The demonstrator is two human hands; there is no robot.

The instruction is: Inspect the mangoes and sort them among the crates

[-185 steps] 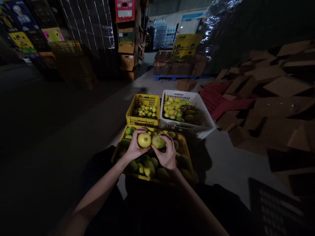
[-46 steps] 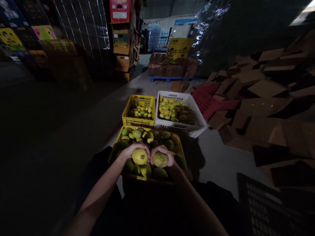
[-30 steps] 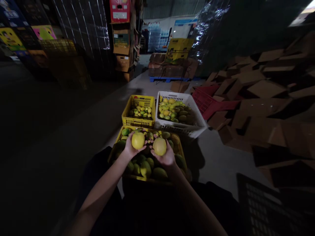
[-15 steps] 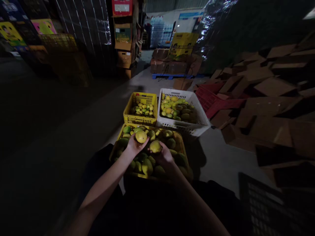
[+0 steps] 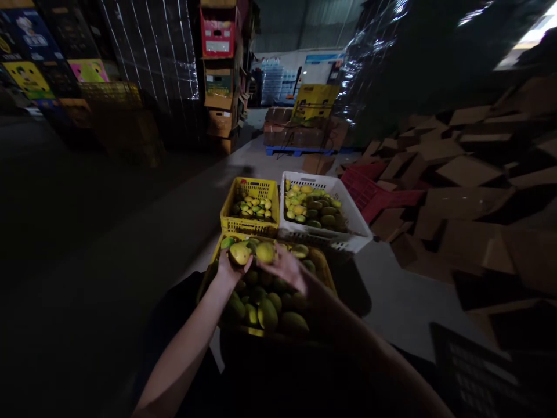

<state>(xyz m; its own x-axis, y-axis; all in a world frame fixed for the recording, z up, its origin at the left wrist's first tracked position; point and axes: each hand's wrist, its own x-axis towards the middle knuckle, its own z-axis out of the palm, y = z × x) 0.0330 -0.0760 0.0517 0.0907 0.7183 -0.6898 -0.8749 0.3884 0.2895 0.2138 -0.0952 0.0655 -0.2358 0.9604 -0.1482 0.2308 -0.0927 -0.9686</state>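
Note:
My left hand (image 5: 226,271) is wrapped round a yellow mango (image 5: 239,253) with small dark specks, held above the near yellow crate (image 5: 329,271). Beside it, my right hand (image 5: 288,268), somewhat blurred, has its fingers about a second yellow-green mango (image 5: 265,252). Both fruits are close together at the far side of the crate. Below them lie several green and yellowish mangoes (image 5: 267,314), many in deep shade.
Beyond stand a smaller yellow crate (image 5: 250,225) and a white crate (image 5: 363,223), both with yellow and green fruit. Flattened and open cardboard boxes (image 5: 470,203) pile up at right around a red crate (image 5: 365,191). Farther back are a blue pallet (image 5: 298,151) and stacked cartons (image 5: 219,87).
The view has tilted up, so the crates sit lower. My left hand has turned its mango and moved slightly left. My right hand has raised its mango closer to the left one.

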